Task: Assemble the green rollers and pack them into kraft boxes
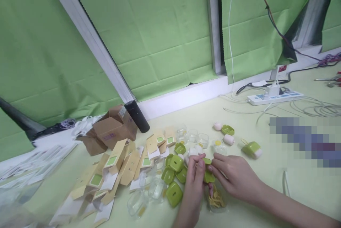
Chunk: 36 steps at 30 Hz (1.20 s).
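Note:
In front of me, both hands meet around a small green plastic cover (209, 176), partly hidden by my fingers. My left hand (195, 174) is closed at its left edge, thumb and fingers drawn together. From the right, my right hand (236, 173) pinches the same green piece. Beneath them a clear plastic box (218, 205) holds yellow cord loops and a pinkish bit. Several green covers, such as one (174, 194) lying face up, are piled left of my left hand. White rounded pieces (195, 150) lie just beyond my fingers.
Opened cartons (117, 160) and clear boxes (137, 205) spread to the left. Behind them are a brown cardboard box (114, 128) and a black cylinder (137, 116). A green-and-white case (252, 149) lies right, below a power strip (274, 97) with cables.

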Available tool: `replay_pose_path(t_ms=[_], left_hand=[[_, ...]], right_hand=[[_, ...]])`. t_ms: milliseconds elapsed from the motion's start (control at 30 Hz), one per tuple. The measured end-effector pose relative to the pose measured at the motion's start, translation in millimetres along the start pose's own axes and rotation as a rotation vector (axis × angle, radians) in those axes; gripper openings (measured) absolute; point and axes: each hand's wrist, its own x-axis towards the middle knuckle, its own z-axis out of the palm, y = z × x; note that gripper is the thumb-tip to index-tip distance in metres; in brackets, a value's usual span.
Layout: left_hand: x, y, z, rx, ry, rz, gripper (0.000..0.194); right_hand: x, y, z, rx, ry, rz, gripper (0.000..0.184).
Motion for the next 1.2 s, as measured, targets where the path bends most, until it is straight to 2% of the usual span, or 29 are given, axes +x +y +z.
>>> replay_pose_path(t_ms=[233, 400, 633, 767, 833, 900, 1000, 1067, 1133, 1200], left_hand=[[-1, -9, -3.8, 0.084, -0.067, 0.041, 0.057], [-3, -8, -3.3, 0.102, -0.084, 0.008, 0.058], [-1, -6, -2.4, 0.111, -0.103, 0.003, 0.059], [0, 13, -12.4, 0.180, -0.002, 0.059, 0.051], [2, 26, -19.8, 0.305, 0.083, 0.104, 0.046], [5, 36, -24.3, 0.508, 0.096, 0.193, 0.040], [14, 42, -20.0, 0.896, -0.053, 0.340, 0.039], [24, 40, -11.2, 1.209, -0.178, 0.411, 0.039], [36, 38, -1.4, 1.470, -0.272, 0.470, 0.035], [48, 39, 7.6, 1.604, -0.327, 0.523, 0.029]], right_hand=[[3, -1, -1, 0.132, -0.046, 0.115, 0.031], [3, 6, 7, 0.163, -0.019, 0.152, 0.038], [0, 11, 5, 0.235, 0.032, 0.022, 0.042], [-4, 11, -8, 0.216, 0.001, -0.119, 0.044], [-5, 11, -12, 0.171, -0.090, -0.190, 0.042], [-6, 11, -13, 0.107, -0.191, -0.204, 0.036], [-7, 12, -13, 0.078, -0.280, -0.125, 0.029], [-6, 12, -19, 0.131, -0.306, -0.078, 0.032], [-5, 14, -28, 0.226, -0.288, -0.071, 0.035], [-4, 17, -38, 0.357, -0.216, -0.095, 0.032]])
